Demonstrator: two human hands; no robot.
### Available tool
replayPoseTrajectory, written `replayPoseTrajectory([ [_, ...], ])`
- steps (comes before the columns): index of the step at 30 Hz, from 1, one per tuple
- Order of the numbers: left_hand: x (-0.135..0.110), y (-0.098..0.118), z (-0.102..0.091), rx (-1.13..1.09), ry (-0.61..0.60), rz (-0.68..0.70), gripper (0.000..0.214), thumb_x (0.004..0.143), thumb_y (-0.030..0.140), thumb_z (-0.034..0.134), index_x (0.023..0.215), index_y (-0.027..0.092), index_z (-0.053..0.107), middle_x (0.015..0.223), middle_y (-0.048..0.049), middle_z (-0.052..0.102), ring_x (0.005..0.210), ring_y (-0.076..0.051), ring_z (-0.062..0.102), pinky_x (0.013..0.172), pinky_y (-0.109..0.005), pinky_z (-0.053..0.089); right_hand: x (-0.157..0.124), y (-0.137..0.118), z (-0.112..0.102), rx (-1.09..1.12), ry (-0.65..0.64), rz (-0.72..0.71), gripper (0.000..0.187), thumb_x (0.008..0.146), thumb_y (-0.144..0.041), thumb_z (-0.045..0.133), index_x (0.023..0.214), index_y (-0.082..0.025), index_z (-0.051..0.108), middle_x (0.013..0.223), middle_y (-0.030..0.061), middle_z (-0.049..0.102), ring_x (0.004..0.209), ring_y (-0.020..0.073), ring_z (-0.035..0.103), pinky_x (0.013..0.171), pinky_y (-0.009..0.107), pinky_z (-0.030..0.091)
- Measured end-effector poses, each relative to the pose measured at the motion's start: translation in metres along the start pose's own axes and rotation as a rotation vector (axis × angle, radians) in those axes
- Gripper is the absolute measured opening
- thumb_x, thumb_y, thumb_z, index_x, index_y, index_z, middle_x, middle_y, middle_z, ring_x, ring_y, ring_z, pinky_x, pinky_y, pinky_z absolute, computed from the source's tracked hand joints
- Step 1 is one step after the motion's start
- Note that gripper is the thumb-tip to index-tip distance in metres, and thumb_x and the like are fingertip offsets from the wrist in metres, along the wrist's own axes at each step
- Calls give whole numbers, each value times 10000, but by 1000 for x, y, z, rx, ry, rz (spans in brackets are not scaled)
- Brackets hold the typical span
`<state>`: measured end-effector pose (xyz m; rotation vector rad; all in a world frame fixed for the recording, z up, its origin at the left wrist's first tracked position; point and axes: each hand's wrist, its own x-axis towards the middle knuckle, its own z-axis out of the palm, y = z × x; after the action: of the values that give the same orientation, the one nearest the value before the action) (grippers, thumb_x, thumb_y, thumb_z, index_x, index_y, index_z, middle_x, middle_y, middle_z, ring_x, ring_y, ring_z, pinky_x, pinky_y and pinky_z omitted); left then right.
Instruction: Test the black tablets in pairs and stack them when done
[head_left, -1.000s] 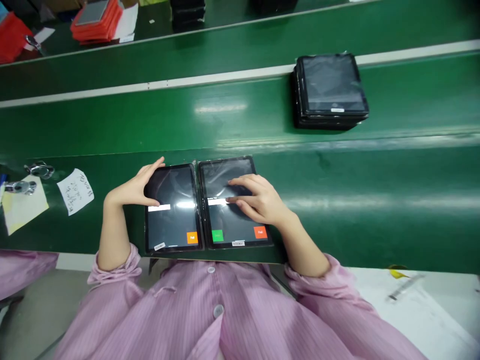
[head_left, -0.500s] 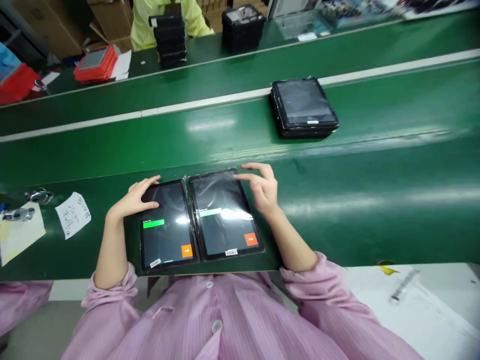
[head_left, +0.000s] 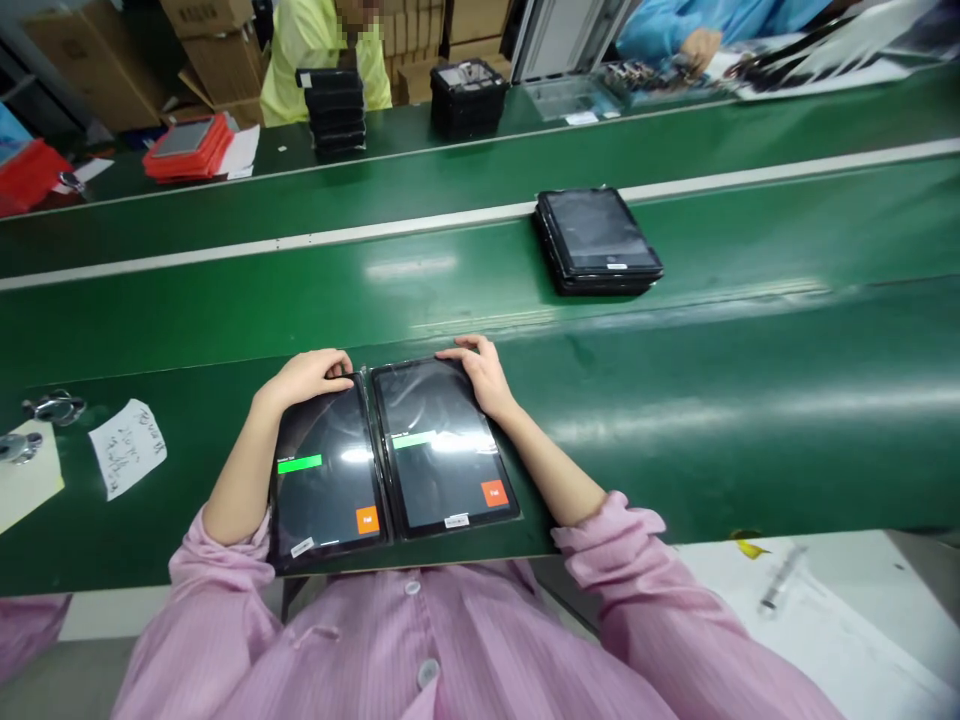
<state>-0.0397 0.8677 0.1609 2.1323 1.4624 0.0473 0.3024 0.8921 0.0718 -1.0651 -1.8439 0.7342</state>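
Two black tablets lie side by side on the green bench in front of me. The left tablet (head_left: 326,475) shows a green bar and an orange button; my left hand (head_left: 307,375) is curled over its top edge. The right tablet (head_left: 442,450) shows a pale green bar and an orange button; my right hand (head_left: 480,375) grips its top right corner with bent fingers. Both tablets are wrapped in clear film. My pink sleeves fill the bottom of the view.
A stack of black tablets (head_left: 596,240) sits on the green conveyor belt (head_left: 750,250) beyond. A handwritten paper note (head_left: 126,447) and metal clips (head_left: 52,407) lie at left. Black stacks (head_left: 330,110), red cases (head_left: 187,145) and other people are across the line.
Both hands left the screens and moved up to the tablets' top edges, closing on them. The white bars on the screens turned green. My view tilted upward.
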Motion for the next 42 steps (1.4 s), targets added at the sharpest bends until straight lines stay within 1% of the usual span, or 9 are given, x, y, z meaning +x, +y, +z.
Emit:
replayPoseTrajectory([
  [4, -3, -2, 1, 38, -61, 22, 600, 673, 617, 759, 1099, 230, 589, 1069, -53, 657, 983, -260, 626, 793, -323, 460, 0, -2, -2, 66, -77, -12, 669, 998, -672, 308, 846, -250, 803, 1297, 95, 559, 1194, 304, 486, 1091, 538, 384],
  [6, -3, 0, 0, 13, -61, 3, 520, 757, 635, 674, 1079, 234, 597, 1069, -50, 665, 984, -258, 627, 808, -329, 457, 0, -2, -3, 105, -94, -12, 671, 1000, -669, 291, 836, -257, 794, 1307, 87, 565, 1209, 304, 481, 1092, 536, 387],
  [10, -1, 7, 1, 5, 13, -84, 407, 947, 561, 386, 939, 229, 621, 1009, -49, 698, 940, -251, 638, 813, -349, 446, -1, -2, -2, 72, -52, -5, 671, 989, -705, 247, 1039, -298, 779, 1285, 84, 549, 1220, 298, 483, 1130, 555, 346],
  [13, 0, 6, 1, 13, 1, -73, 390, 910, 584, 449, 922, 227, 605, 956, -44, 694, 895, -245, 640, 794, -347, 457, -2, -4, -2, 13, -76, 21, 674, 982, -717, 276, 1011, -276, 785, 1301, 93, 537, 1233, 303, 469, 1143, 559, 330],
  [18, -6, -2, -6, -6, -88, -3, 554, 728, 646, 679, 1090, 233, 606, 1119, -61, 682, 1032, -268, 638, 868, -344, 488, -1, -2, -3, 105, -58, 25, 696, 985, -712, 257, 838, -254, 760, 1222, 101, 633, 1210, 306, 497, 1122, 554, 371],
  [23, -9, 1, -9, -11, -64, -53, 467, 940, 609, 385, 1060, 237, 641, 1103, -50, 702, 1020, -247, 652, 889, -357, 489, 0, 2, 0, 220, 87, 113, 716, 982, -723, 214, 897, -245, 740, 1151, 96, 651, 1068, 261, 606, 1013, 462, 476],
  [31, -9, -2, -10, -13, -84, -34, 480, 843, 616, 561, 1113, 227, 640, 1137, -66, 708, 1053, -277, 654, 901, -374, 516, -1, -4, 0, 125, 29, 77, 670, 971, -712, 340, 800, -251, 794, 1193, 85, 611, 1128, 269, 554, 1079, 470, 414],
  [37, -5, 7, -6, -149, 7, 10, 501, 1006, 542, 343, 1304, 247, 617, 1239, -57, 682, 1155, -254, 622, 999, -385, 478, 0, 1, 1, 203, 87, 129, 642, 971, -702, 355, 895, -244, 798, 1191, 100, 608, 1104, 268, 587, 1045, 466, 464],
  [42, -3, 28, 1, -27, 64, 26, 517, 1023, 520, 306, 1116, 233, 725, 1169, -59, 676, 1085, -254, 638, 921, -378, 497, 0, 5, 2, 264, 133, 160, 611, 977, -685, 370, 944, -239, 786, 1164, 112, 625, 1064, 281, 622, 978, 492, 509],
])
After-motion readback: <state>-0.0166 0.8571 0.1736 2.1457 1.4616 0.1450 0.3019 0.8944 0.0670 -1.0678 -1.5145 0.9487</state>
